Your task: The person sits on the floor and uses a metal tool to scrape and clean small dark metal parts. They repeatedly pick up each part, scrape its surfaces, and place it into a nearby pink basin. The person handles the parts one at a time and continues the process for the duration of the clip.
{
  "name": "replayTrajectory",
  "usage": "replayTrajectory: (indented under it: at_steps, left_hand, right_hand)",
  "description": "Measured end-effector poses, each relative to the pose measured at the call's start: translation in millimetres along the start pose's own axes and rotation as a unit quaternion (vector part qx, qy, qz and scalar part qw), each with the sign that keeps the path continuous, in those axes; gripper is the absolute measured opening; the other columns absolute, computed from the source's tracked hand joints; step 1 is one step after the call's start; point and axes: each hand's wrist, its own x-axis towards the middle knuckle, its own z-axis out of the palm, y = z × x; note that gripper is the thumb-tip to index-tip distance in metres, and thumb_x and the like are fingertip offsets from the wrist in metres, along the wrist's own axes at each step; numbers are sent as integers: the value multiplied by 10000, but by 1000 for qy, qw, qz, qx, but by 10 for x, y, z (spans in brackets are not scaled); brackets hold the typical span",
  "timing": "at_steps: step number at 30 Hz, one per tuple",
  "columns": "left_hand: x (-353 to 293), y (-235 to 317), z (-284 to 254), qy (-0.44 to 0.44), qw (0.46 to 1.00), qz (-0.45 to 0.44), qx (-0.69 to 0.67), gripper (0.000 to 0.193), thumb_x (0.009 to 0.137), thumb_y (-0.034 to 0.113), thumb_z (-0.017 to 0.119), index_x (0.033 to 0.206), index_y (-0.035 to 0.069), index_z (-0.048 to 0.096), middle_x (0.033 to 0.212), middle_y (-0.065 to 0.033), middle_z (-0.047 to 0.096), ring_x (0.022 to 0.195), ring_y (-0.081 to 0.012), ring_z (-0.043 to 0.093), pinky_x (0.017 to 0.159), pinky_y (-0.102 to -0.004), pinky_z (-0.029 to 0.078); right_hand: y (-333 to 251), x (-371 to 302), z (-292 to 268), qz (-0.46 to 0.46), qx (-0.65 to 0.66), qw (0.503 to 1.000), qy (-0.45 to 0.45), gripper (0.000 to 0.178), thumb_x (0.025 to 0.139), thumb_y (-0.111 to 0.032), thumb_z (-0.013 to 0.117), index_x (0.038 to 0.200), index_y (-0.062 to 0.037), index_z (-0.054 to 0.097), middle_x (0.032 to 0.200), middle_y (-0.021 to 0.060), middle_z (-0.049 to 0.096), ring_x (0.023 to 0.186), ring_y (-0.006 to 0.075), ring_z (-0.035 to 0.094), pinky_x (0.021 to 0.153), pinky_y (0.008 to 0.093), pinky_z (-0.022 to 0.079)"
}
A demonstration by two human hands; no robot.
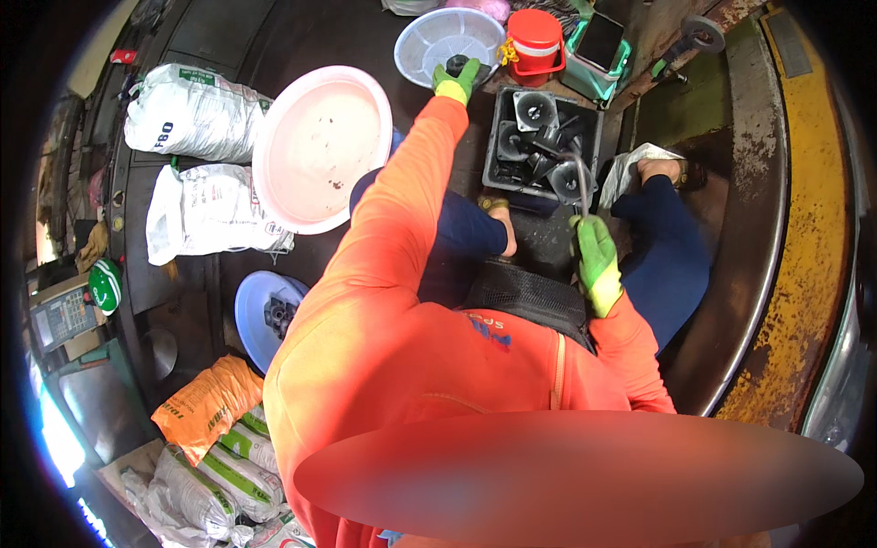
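My left hand [456,80], in a green and yellow glove, reaches to the near rim of a pale blue plastic basket [429,41]. Its fingers close round a small black part [459,64] over that basket. My right hand [596,256], gloved alike, grips a bent grey metal tool [585,183] with a curved upper end. The tool's tip lies over a black crate [521,194] standing between my feet. Inside the crate are several black funnel-shaped plastic parts [534,110], some lying on their sides.
A pink basin [320,146] stands left of my arm, beside white sacks [196,114]. A blue basin [256,320] with black parts sits nearer. Beyond the crate are a red bucket [537,46] and a green container [580,82]. A yellow rusted beam [813,201] runs along the right.
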Motion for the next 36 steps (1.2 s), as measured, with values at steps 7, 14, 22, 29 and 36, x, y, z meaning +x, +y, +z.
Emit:
replayTrajectory:
  at_steps: [7, 14, 22, 29, 36]
  left_hand:
    - [117, -276, 47, -227, 830, 102, 499, 648, 776, 438, 560, 1371, 208, 445, 1465, -103, 361, 1379, -399, 206, 1084, -524, 226]
    - [-20, -255, -87, -171, 851, 301, 395, 566, 808, 375, 612, 1294, 105, 509, 1325, -177, 497, 1275, -384, 389, 1063, -453, 312]
    - [-1367, 777, -474, -510, 850, -5, -130, 422, 894, 317, 558, 1217, 46, 549, 1242, -122, 555, 1148, -263, 524, 998, -346, 396]
    - [-2752, 705, -650, -455, 776, -178, -397, 218, 950, 138, 433, 1070, 48, 593, 884, -38, 524, 851, -166, 493, 748, -307, 437]
    - [-2188, 955, -789, -377, 748, -222, -500, 402, 943, 443, 482, 964, 69, 630, 491, 75, 231, 373, -65, 224, 368, -238, 230]
  right_hand:
    - [29, 171, 96, -37, 23, 998, -37, 204, 969, -202, 485, 1058, -42, 575, 689, -59, 452, 587, 32, 386, 523, 184, 294]
    - [80, 347, 95, -50, -75, 996, -7, 215, 950, -215, 517, 1068, -43, 573, 724, -47, 474, 617, 34, 405, 552, 208, 336]
    - [104, 492, 180, -213, -162, 958, 105, 260, 930, -184, 496, 1109, -15, 579, 982, 119, 623, 882, 230, 571, 823, 338, 441]
    - [-621, -598, 158, -527, -467, 709, 40, 413, 758, -42, 633, 1163, -18, 551, 1086, 198, 567, 977, 394, 573, 824, 404, 491]
    - [-1545, -3280, -698, -629, -549, 215, 507, 286, 774, -33, 642, 1045, -13, 553, 907, 145, 578, 879, 359, 577, 781, 431, 497]
